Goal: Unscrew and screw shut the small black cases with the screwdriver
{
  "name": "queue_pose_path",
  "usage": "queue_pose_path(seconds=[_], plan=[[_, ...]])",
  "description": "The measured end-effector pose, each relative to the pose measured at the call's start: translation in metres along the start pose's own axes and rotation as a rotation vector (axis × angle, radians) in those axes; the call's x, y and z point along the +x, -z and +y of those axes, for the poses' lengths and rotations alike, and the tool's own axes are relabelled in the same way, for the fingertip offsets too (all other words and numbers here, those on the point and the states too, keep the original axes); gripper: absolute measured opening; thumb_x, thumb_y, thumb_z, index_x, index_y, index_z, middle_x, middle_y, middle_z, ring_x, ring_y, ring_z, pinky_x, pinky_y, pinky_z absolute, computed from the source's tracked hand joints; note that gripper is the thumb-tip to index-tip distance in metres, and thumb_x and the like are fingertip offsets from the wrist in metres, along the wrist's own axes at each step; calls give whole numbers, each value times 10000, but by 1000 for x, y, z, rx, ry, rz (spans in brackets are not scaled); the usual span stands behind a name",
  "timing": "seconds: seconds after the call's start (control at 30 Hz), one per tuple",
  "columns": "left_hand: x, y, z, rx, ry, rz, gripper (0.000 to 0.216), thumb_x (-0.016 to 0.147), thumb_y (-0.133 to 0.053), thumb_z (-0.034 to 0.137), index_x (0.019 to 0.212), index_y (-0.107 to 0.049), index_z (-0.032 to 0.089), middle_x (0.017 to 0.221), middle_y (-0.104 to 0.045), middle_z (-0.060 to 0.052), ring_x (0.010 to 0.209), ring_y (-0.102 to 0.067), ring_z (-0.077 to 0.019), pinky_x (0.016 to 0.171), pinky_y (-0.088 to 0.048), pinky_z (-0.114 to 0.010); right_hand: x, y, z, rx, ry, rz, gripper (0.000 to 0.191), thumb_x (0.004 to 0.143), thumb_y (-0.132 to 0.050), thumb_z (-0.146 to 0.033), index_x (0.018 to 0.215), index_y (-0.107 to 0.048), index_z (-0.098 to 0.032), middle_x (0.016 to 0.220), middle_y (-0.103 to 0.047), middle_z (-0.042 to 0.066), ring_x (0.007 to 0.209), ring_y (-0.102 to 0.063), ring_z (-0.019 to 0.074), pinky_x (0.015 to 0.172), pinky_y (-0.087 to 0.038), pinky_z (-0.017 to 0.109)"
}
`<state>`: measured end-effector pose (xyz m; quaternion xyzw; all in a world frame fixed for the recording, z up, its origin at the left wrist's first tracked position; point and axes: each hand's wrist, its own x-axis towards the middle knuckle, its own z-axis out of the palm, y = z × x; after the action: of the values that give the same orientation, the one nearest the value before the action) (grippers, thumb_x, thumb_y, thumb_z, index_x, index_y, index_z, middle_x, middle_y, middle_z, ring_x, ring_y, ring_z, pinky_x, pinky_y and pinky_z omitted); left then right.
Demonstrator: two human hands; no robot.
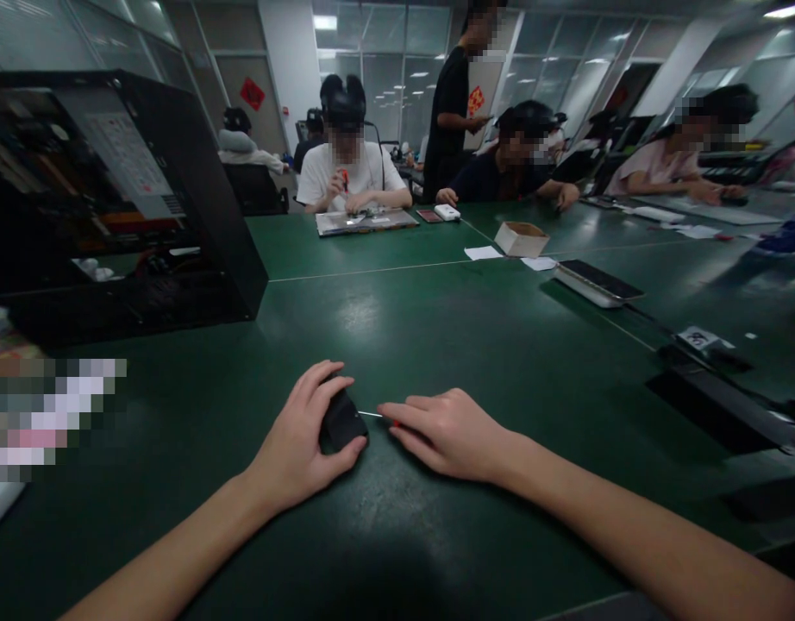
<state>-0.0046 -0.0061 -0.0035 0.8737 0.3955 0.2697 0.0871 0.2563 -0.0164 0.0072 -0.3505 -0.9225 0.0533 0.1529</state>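
Left fingers [320,384] are curled round a small black device [343,423] flat on the green table [436,345]; right fingers [403,416] pinch a thin red-handled screwdriver [378,417], its tip touching the device's right edge. I'd pin the device firmly and keep the shaft level. Further off, the open computer case [113,198] has a sticker, unreadable.

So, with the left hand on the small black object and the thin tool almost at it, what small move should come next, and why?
Probably ease the screwdriver tip into the black object: left hand steadies it, right hand aims the tip just short of its edge.
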Motion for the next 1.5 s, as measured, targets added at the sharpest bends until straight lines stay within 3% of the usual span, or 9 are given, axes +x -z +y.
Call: queue_pose_path(seconds=[0.23, 0.4, 0.53, 0.7, 1.07, 1.2, 1.4, 1.5], plan=[[3, 1, 4, -111, 178, 9, 814, 789, -767, 366, 1464, -336, 223, 1466, -457, -169, 1370, -477, -358, 1147, -423, -565, 2, -12, -6, 74, -124, -9, 455, 1023, -427, -199, 1473, -495, -216, 1066, -687, 78, 811, -675, 173, 709, -498, 290], [2, -2, 7, -149, 277, 2, 847, 766, -780, 364, 1471, -332, 221, 1465, -467, -164, 1355, -496, -353, 1146, -423, -560, 5, -11, -20, 111, -182, -48, 501, 1008, -411, -191, 1507, -456, -190, 1102, -657, 103, 822, -675, 205, 740, -546, 351], [2, -3, 5, -199, 312, -1, 909, 752, -795, 358, 1499, -293, 229, 1464, -482, -157, 1346, -508, -348, 1142, -419, -563, 8, -9, -26, 172, -215, -49, 511, 1006, -390, -184, 1515, -443, -163, 1165, -632, 130, 843, -674, 215, 773, -563, 384], [4, -4, 3, -214, 329, 25, 829, 768, -770, 358, 1465, -344, 217, 1434, -504, -163, 1330, -520, -358, 1124, -425, -574, 14, -10, -33, 240, -260, -56, 534, 990, -395, -148, 1523, -428, -150, 1204, -622, 155, 901, -681, 227, 821, -565, 394], [4, -8, 6, -195, 304, 32, 750, 805, -702, 391, 1450, -371, 199, 1447, -484, -186, 1330, -512, -383, 1106, -437, -572, 31, -3, -52, 159, -385, -179, 590, 961, -405, -135, 1550, -383, -132, 1243, -598, 198, 871, -706, 290, 763, -580, 444], [6, -5, 11, -176, 341, 37, 735, 802, -690, 360, 1442, -365, 201, 1426, -492, -174, 1314, -523, -368, 1100, -447, -569, 31, -5, -50, 295, -406, -133, 582, 967, -400, -134, 1549, -388, -135, 1264, -593, 187, 953, -691, 296, 840, -569, 455], [8, -4, 14, -193, 334, 57, 757, 771, -710, 339, 1427, -358, 201, 1389, -519, -166, 1296, -542, -360, 1098, -447, -570, 29, -15, -43, 649, -392, 78, 468, 1010, -364, -146, 1445, -536, -123, 1230, -648, 159, 1127, -628, 236, 1030, -480, 406], [8, -5, 13, -214, 324, 61, 773, 759, -729, 320, 1432, -364, 212, 1386, -526, -157, 1299, -543, -354, 1109, -439, -562, 28, -25, -40, 840, -423, 176, 416, 1019, -399, -196, 1377, -608, -171, 1139, -699, 105, 1051, -648, 197, 956, -511, 349]])
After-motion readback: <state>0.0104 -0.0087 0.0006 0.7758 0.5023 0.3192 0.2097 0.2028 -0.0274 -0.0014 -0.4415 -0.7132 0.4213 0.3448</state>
